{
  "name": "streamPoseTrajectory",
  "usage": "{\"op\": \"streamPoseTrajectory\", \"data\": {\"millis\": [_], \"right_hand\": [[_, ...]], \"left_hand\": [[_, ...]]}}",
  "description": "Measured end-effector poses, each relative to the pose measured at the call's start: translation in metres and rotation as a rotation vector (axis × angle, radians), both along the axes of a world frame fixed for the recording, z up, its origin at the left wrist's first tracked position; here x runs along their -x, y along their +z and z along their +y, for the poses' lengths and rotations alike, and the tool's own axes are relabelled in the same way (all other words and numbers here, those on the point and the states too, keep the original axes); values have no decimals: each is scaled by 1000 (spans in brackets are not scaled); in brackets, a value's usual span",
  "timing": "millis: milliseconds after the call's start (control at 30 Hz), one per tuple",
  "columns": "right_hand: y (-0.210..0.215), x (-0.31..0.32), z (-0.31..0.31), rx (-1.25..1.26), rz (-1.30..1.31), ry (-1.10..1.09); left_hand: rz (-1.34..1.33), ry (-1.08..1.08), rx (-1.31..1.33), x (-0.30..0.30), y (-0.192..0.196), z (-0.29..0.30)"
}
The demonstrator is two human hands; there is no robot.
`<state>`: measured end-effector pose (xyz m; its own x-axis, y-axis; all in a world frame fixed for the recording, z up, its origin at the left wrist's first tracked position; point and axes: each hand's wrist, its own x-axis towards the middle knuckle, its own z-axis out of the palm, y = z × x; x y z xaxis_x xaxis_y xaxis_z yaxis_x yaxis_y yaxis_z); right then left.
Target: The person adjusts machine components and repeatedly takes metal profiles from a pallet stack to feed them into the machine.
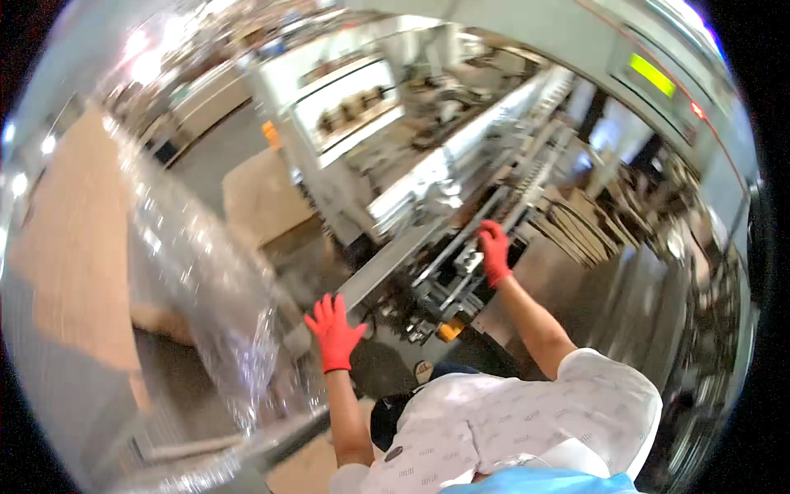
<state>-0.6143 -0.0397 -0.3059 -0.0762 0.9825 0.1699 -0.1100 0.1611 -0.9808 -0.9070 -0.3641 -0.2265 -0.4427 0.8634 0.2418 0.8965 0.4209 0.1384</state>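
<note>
Grey floor (202, 148): is being glimpsed far beyond the left fingers (328, 306), leftward.
White glare (148, 66): is being cast farther back, left of them.
White-framed opening (360, 134): is being seen straight beyond them.
Grey housing wall (535, 25): is being shown beyond the right fingers (491, 230).
Yellow-green screen (652, 76): is being lit there, rightward.

Unclear contact at right hand (494, 252), screen (652, 75) unreadable

No lettering is readable, neither on the white shirt (527, 416) nor 1 yellow-green screen (652, 75).
</note>
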Motion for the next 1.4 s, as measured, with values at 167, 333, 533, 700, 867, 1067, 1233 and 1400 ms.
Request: {"op": "streamPoseTrajectory", "data": {"millis": [167, 333, 533, 700, 867, 1067, 1233, 1400], "right_hand": [[20, -32, -104, -8, -53, 36], [31, -77, -150, 31, -121, 43], [35, -76, -169, 241, 5, 124], [54, -46, -177, 304, -69, 350], [60, -18, -184, 883, 326, 269], [34, -78, -153, 680, 256, -279], [47, -190, -108, 447, 288, -554], [73, -320, -80, 253, -107, -1149]], "left_hand": [[-71, -17, 48, 32, -36, 35], [-222, -71, 73, 51, -51, 49], [-335, -42, -1, 28, -38, 40], [-327, -107, -76, -36, -19, 12], [65, -207, -81, -134, -3, -12], [41, -375, -77, -213, 21, 5], [-206, -467, 278, -238, 49, 26], [-489, -943, 383, -309, 50, 50]]}}
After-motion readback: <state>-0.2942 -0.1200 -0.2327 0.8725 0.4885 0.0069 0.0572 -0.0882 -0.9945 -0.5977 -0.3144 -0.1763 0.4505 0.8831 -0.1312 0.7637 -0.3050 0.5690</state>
